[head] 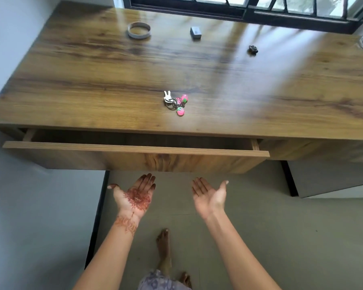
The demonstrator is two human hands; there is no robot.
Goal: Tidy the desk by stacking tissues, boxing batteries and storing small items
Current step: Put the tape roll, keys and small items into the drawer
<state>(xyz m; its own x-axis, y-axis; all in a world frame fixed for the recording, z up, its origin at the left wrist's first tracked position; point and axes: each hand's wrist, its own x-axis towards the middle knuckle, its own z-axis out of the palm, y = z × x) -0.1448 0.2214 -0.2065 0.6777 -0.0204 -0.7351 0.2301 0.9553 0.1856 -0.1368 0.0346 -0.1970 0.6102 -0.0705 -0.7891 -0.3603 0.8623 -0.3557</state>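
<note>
This single view comes from a wide-angle camera on the person's head. The person stands in front of the wooden desk (pixel 92 80), and the camera looks forward and steeply down. The left hand (pixel 134 197) and right hand (pixel 209 195) sit low in mid-frame, nearest the lens. Just beyond them is the drawer front (pixel 134 158), further off the desktop, and furthest the window frame (pixel 239 11) along the top edge. Beneath the hands lie the floor (pixel 260 206) and a bare foot (pixel 164 248).

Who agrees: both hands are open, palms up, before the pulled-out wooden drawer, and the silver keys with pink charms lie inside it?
The head view shows the silver keys with pink charms lying on the brown wooden desktop, not inside the pulled-out wooden drawer. The left hand and right hand are indeed open, palms up.
</note>
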